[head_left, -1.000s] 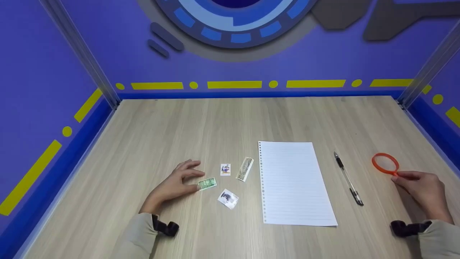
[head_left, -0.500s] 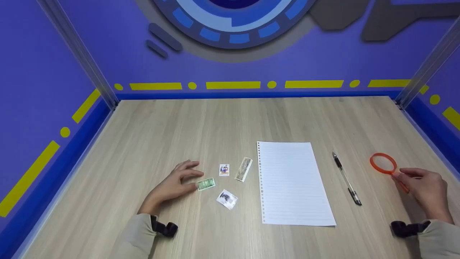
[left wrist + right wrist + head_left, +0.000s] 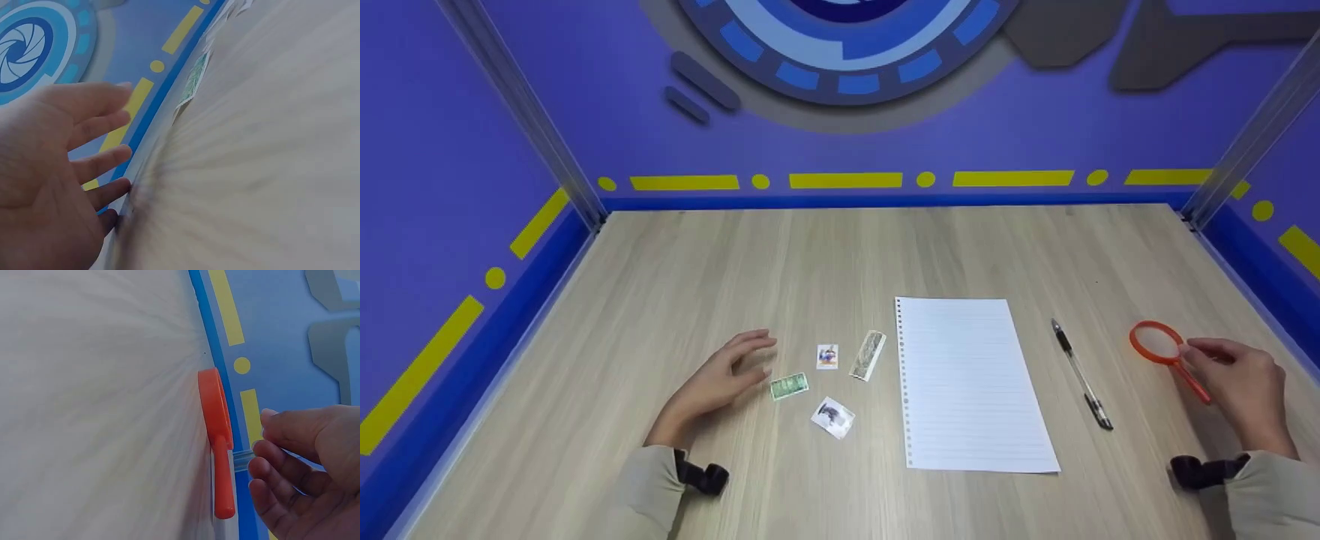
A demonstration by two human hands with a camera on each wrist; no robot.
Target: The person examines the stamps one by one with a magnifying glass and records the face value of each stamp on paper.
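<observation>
Head view: on the table [image 3: 720, 255], toward its left edge, a green stamp [image 3: 789, 386] lies beside the left hand [image 3: 712, 386]; toward the right edge, a magnifying glass [image 3: 1185, 373] beside the right hand [image 3: 1241, 382]. Left wrist: relaxed, empty fingers [image 3: 104, 166]. Right wrist: bent, empty fingers [image 3: 271, 489] clear of the handle [image 3: 223, 484].

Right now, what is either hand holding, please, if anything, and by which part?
Nothing: the left hand is beside the green stamp, the right hand beside the magnifying glass.
</observation>
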